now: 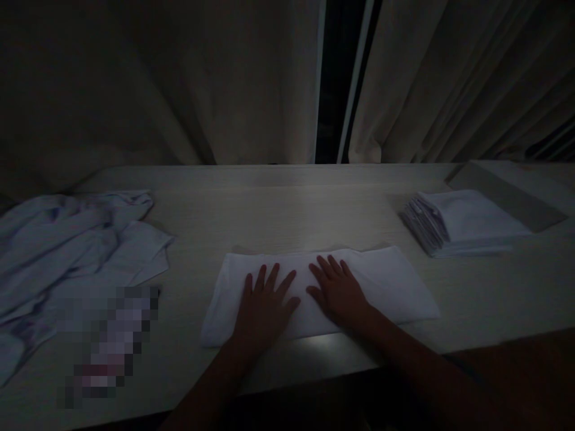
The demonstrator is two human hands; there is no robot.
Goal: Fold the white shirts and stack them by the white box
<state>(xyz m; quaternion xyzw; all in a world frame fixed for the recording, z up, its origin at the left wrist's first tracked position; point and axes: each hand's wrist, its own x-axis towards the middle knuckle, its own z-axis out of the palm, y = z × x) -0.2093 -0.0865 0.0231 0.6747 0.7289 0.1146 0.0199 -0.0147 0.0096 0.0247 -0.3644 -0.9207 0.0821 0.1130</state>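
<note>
A white cloth (390, 281), folded into a long flat rectangle, lies on the light wooden table (287, 215) in front of me. My left hand (265, 305) rests palm down on its left half, fingers spread. On the middle of the cloth, slightly to the right, lies my right hand (336, 287), also flat with its fingers apart. Both hands press on the fabric without gripping it. The parts of the cloth under my palms are hidden.
To the left is a loose heap of pale crumpled cloth (81, 239), with a pixelated object (112, 341) before it. A stack of folded white cloths (471, 218) stands at the right, beside a flat grey board-like piece (516, 191). Curtains (251, 84) hang behind the table.
</note>
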